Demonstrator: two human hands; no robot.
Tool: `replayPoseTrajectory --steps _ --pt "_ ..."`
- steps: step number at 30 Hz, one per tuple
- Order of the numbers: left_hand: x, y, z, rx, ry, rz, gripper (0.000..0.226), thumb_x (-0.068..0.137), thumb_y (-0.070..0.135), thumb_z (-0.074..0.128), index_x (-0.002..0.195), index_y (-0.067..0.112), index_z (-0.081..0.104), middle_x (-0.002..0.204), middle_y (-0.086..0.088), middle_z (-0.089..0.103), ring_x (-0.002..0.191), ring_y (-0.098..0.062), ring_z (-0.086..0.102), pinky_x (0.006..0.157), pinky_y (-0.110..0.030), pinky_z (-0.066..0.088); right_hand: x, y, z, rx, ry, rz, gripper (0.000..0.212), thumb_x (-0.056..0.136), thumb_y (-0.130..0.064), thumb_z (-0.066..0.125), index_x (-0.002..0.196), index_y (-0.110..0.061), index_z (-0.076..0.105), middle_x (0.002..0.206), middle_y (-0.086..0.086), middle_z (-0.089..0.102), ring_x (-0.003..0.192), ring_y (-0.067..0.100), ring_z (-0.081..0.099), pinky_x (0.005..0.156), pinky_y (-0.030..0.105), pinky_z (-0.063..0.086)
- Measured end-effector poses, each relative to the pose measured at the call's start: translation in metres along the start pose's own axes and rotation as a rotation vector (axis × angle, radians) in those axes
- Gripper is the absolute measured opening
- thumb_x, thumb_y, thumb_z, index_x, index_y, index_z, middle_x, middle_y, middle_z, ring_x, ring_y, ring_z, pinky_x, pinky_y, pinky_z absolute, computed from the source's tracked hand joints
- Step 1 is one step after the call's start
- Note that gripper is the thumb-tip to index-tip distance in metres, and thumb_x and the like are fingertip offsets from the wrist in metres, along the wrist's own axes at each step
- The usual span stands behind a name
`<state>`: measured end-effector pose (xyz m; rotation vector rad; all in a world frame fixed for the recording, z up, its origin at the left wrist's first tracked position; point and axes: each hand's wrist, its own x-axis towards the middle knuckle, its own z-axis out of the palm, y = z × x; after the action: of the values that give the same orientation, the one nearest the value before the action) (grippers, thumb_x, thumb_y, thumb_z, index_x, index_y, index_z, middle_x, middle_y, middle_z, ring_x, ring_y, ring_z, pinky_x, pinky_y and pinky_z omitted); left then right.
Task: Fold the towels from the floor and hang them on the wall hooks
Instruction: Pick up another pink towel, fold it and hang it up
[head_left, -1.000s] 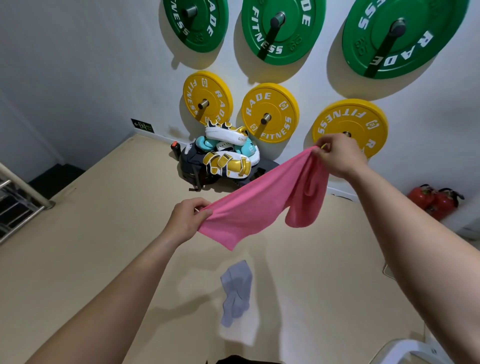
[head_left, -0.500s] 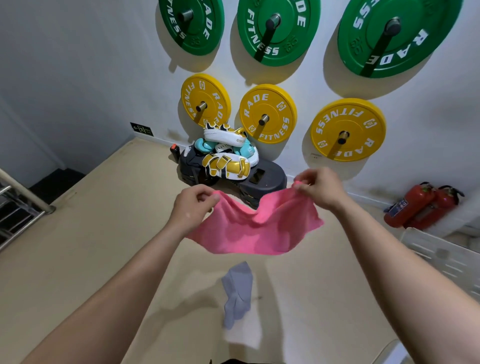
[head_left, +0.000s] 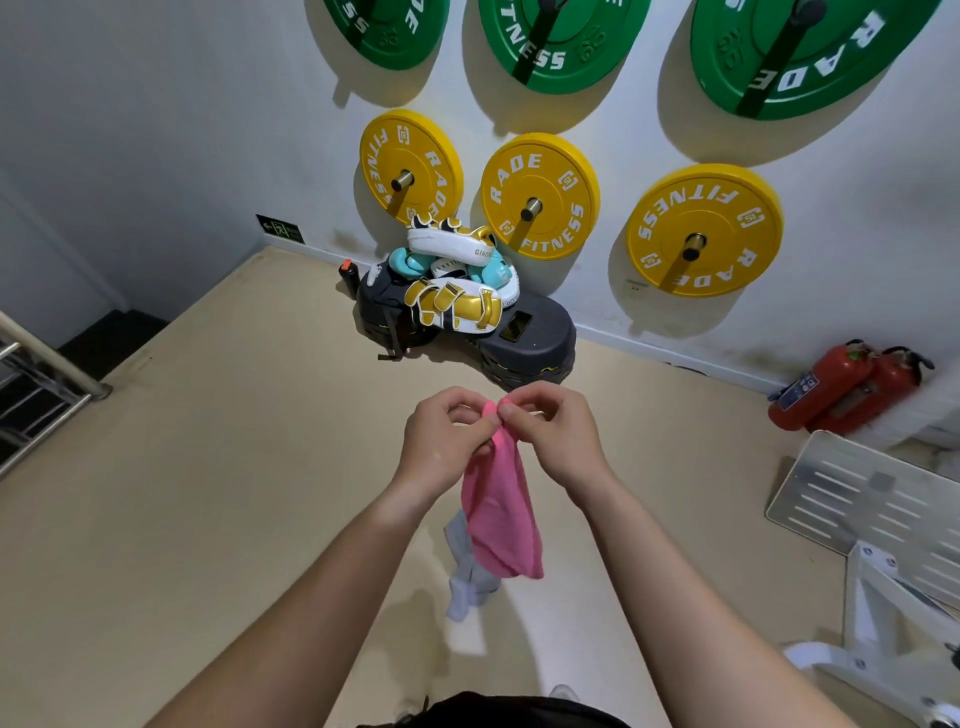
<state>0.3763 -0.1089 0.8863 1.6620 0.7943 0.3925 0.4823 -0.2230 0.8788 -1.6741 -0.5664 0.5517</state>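
Now | left hand (head_left: 441, 447), right hand (head_left: 558, 441) pinch pink towel (head_left: 500, 519) edges together | above floor (head_left: 208, 519)

views: one only, a wide-angle camera on the person's head; no second view to overlap.
position: standing height, above both forearms.
facing: forward and down, at the beige floor (head_left: 234, 467) where it meets the white wall (head_left: 156, 130).
top edge: cuts the round green weight plates (head_left: 563, 36); the round yellow weight plates (head_left: 540, 195) show whole.
centre: left hand (head_left: 441, 447) and right hand (head_left: 558, 441) pinch the pink cloth towel (head_left: 501, 519), close under the lens.
sides: steel handrail (head_left: 47, 358) far left, red fire extinguishers (head_left: 852, 384) far right.
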Motion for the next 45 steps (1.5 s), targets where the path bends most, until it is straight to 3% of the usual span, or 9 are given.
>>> replayPoseTrajectory --steps 7,12,19,24,29,35,39,42,45 --pt "-0.004 -0.005 -0.006 -0.039 -0.038 -0.014 0.014 0.087 0.018 0.072 0.099 0.024 0.072 0.078 -0.008 0.076 0.08 -0.029 0.075 0.085 -0.048 0.06 -0.008 0.0 0.006 0.043 0.002 0.023 0.005 0.086 -0.011 0.073 0.087 -0.011 0.078 0.08 0.0 0.076 0.075 0.011 0.07 0.078 0.037 0.058" --pt "-0.007 0.004 -0.01 -0.062 -0.071 -0.019 0.023 0.088 0.006 0.064 0.099 0.023 0.073 0.074 -0.007 0.074 0.068 -0.013 0.068 0.074 -0.031 0.057 -0.006 0.001 0.006 0.087 -0.004 0.046 0.005 0.086 -0.013 0.075 0.088 -0.012 0.079 0.083 0.004 0.077 0.083 0.02 0.073 0.084 0.043 0.059" --pt "0.002 0.006 -0.016 0.052 -0.038 0.062 0.013 0.085 0.014 0.074 0.093 0.024 0.075 0.071 -0.002 0.075 0.071 -0.016 0.071 0.077 -0.04 0.061 -0.004 -0.005 0.006 0.155 -0.048 0.055 0.011 0.089 -0.005 0.069 0.096 -0.003 0.077 0.082 0.004 0.075 0.073 0.005 0.068 0.069 0.019 0.053" --pt "0.006 0.007 -0.018 0.141 0.01 0.126 0.006 0.082 0.022 0.078 0.086 0.026 0.075 0.074 0.004 0.073 0.076 -0.014 0.072 0.075 -0.042 0.062 -0.003 -0.006 0.009 0.163 -0.071 0.054 0.012 0.091 -0.007 0.068 0.099 -0.005 0.077 0.088 0.008 0.076 0.079 0.009 0.07 0.071 0.022 0.055" --pt "0.009 0.01 -0.021 0.167 0.033 0.158 0.004 0.08 0.023 0.08 0.081 0.024 0.076 0.067 0.007 0.072 0.069 -0.011 0.071 0.06 -0.028 0.058 -0.002 -0.009 0.005 0.155 -0.161 0.003 0.016 0.084 -0.008 0.076 0.1 -0.007 0.075 0.094 0.007 0.076 0.092 0.022 0.072 0.082 0.031 0.059" --pt "0.009 0.018 -0.029 0.136 -0.054 0.138 0.004 0.08 0.019 0.081 0.08 0.019 0.077 0.065 0.0 0.073 0.058 -0.005 0.066 0.052 -0.015 0.046 0.007 -0.021 -0.004 -0.01 -0.252 -0.083 0.015 0.081 -0.003 0.078 0.094 0.0 0.072 0.087 0.01 0.075 0.079 0.013 0.071 0.073 0.023 0.056" --pt "0.01 0.018 -0.035 0.05 -0.108 0.183 0.004 0.085 0.013 0.078 0.083 0.017 0.077 0.07 0.001 0.073 0.063 -0.002 0.063 0.058 -0.013 0.046 0.018 -0.035 -0.015 -0.114 -0.345 -0.121 0.006 0.088 -0.007 0.072 0.093 -0.007 0.074 0.089 0.009 0.075 0.083 0.016 0.07 0.081 0.032 0.057" --pt "0.015 0.011 -0.036 0.063 -0.081 0.223 0.011 0.091 0.019 0.07 0.088 0.027 0.075 0.082 0.007 0.07 0.069 -0.002 0.058 0.057 -0.016 0.046 0.025 -0.049 -0.018 -0.174 -0.368 -0.157 0.005 0.088 -0.009 0.071 0.09 -0.012 0.073 0.088 0.01 0.074 0.081 0.016 0.067 0.083 0.04 0.055" --pt "0.02 0.003 -0.037 0.108 -0.086 0.266 0.018 0.091 0.021 0.071 0.104 0.033 0.075 0.103 0.007 0.069 0.09 -0.008 0.063 0.073 -0.019 0.051 0.032 -0.066 -0.02 -0.218 -0.396 -0.18 0.008 0.089 -0.011 0.069 0.087 -0.017 0.072 0.084 0.003 0.071 0.08 0.012 0.064 0.076 0.034 0.053"
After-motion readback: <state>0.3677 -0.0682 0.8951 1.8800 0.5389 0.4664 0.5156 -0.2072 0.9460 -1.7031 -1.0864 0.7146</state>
